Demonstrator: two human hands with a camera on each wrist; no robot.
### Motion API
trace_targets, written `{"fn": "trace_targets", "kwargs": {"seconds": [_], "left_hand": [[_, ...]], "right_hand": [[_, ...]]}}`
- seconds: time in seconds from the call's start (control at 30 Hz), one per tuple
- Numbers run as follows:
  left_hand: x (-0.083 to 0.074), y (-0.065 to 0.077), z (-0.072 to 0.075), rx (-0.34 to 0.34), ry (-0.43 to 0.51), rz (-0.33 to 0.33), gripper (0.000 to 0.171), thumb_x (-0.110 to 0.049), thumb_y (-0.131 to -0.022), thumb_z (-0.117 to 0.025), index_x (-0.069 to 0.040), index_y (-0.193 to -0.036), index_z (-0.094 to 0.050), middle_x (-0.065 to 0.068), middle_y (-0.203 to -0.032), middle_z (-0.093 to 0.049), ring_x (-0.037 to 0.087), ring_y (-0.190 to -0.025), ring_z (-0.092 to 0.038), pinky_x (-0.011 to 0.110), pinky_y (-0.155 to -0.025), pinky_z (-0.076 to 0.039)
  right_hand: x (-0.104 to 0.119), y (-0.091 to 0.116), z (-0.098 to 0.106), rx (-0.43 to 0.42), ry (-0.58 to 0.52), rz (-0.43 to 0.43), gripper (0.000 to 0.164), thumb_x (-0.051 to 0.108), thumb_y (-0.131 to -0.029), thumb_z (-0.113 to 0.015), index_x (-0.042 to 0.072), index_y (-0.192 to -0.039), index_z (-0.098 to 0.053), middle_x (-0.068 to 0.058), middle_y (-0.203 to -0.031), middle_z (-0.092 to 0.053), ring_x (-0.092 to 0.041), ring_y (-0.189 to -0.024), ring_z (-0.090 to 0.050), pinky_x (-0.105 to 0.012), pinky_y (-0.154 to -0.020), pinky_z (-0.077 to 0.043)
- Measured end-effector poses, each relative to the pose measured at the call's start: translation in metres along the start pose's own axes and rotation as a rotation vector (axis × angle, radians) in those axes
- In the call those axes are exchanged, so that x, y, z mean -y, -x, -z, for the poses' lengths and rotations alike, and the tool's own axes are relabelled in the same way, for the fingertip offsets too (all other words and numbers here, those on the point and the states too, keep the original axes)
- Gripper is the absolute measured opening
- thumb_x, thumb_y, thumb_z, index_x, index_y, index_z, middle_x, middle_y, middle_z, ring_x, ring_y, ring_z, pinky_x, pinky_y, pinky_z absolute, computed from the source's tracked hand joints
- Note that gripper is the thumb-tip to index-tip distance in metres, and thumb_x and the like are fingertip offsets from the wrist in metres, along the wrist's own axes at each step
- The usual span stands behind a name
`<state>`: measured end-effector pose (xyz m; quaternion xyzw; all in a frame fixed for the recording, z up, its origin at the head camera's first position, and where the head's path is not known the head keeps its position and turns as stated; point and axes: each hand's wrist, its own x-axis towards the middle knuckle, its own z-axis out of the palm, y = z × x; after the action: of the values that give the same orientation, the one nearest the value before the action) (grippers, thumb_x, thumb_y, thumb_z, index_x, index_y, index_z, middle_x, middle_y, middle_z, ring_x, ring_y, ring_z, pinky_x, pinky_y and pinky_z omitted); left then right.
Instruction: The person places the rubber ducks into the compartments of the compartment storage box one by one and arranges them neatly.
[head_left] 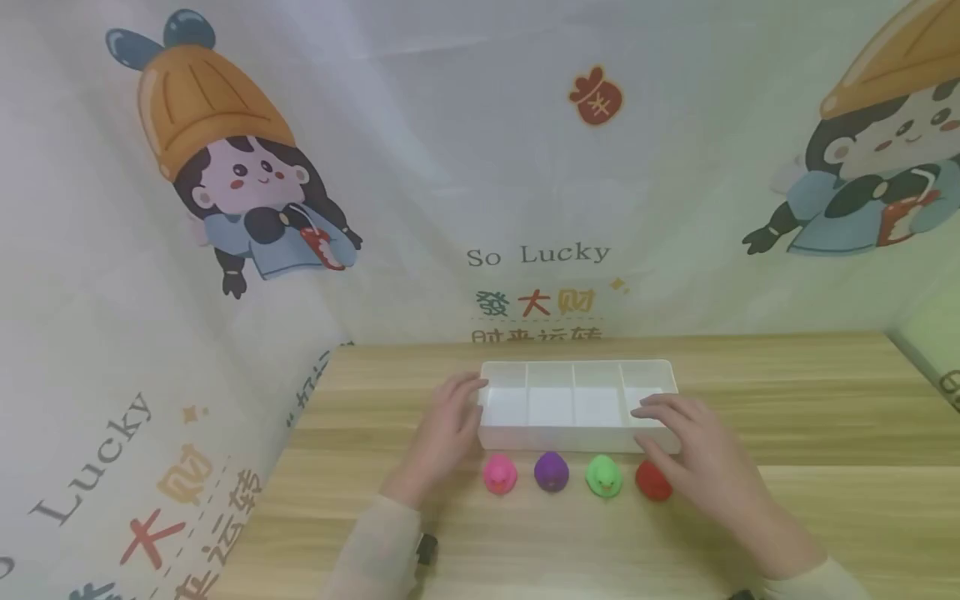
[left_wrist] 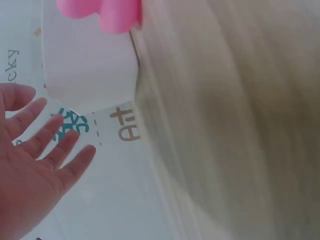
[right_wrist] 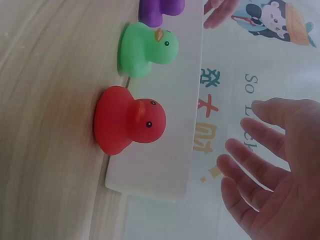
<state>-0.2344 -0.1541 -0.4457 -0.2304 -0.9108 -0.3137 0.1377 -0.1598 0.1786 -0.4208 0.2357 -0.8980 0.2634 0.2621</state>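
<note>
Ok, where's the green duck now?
In the head view, the green duck is before the white tray, between the purple duck at left and the red duck at right.

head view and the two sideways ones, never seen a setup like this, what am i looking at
There is no robot here, just a person's bare left hand and right hand. The large picture comes from a camera worn on the head, looking forward and down. The other two come from cameras on each wrist, so things look turned sideways.

On the wooden table sits a white tray with four compartments. In front of it stand four toy ducks: pink, purple, green and red. Neither hand holds anything.
</note>
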Motion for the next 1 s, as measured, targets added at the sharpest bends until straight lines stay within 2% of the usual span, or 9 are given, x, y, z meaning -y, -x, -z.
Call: {"fn": "trace_targets", "kwargs": {"seconds": [0.17,0.5,0.77,1.0], "left_hand": [[0.006,0.000,0.004,0.009,0.044,-0.006,0.038,-0.008,-0.086,-0.054,-0.011,-0.124,-0.048,-0.006,-0.131,-0.038,0.017,-0.122,-0.031,0.040,-0.099,-0.026],[0.015,0.004,0.004,0.057,0.088,-0.039,0.039,-0.010,-0.085,-0.056,-0.012,-0.123,-0.048,-0.002,-0.126,-0.045,0.012,-0.117,-0.036,0.037,-0.098,-0.029],[0.017,0.007,0.003,0.080,0.133,-0.008,0.042,-0.014,-0.084,-0.059,-0.016,-0.124,-0.046,-0.002,-0.125,-0.045,0.021,-0.108,-0.044,0.037,-0.090,-0.038],[0.025,0.004,0.003,0.129,0.269,0.029,0.032,-0.017,-0.084,-0.061,-0.013,-0.114,-0.052,-0.008,-0.126,-0.043,0.020,-0.106,-0.045,0.037,-0.086,-0.042]], "right_hand": [[0.001,0.007,0.005,0.037,-0.035,-0.009,0.019,0.023,-0.077,-0.067,0.019,-0.094,-0.062,0.009,-0.099,-0.055,-0.010,-0.092,-0.050,-0.030,-0.076,-0.045],[-0.007,0.023,0.003,0.170,-0.063,-0.084,0.024,0.025,-0.073,-0.072,0.025,-0.095,-0.060,0.015,-0.094,-0.056,-0.007,-0.082,-0.054,-0.029,-0.072,-0.047],[-0.014,0.029,0.000,0.204,-0.075,-0.064,0.027,0.025,-0.071,-0.074,0.028,-0.094,-0.059,0.015,-0.095,-0.055,-0.007,-0.079,-0.053,-0.028,-0.068,-0.047],[-0.021,0.032,-0.001,0.213,-0.070,-0.019,0.030,0.026,-0.067,-0.076,0.023,-0.093,-0.061,0.014,-0.091,-0.055,-0.007,-0.075,-0.048,-0.026,-0.064,-0.045]]}}
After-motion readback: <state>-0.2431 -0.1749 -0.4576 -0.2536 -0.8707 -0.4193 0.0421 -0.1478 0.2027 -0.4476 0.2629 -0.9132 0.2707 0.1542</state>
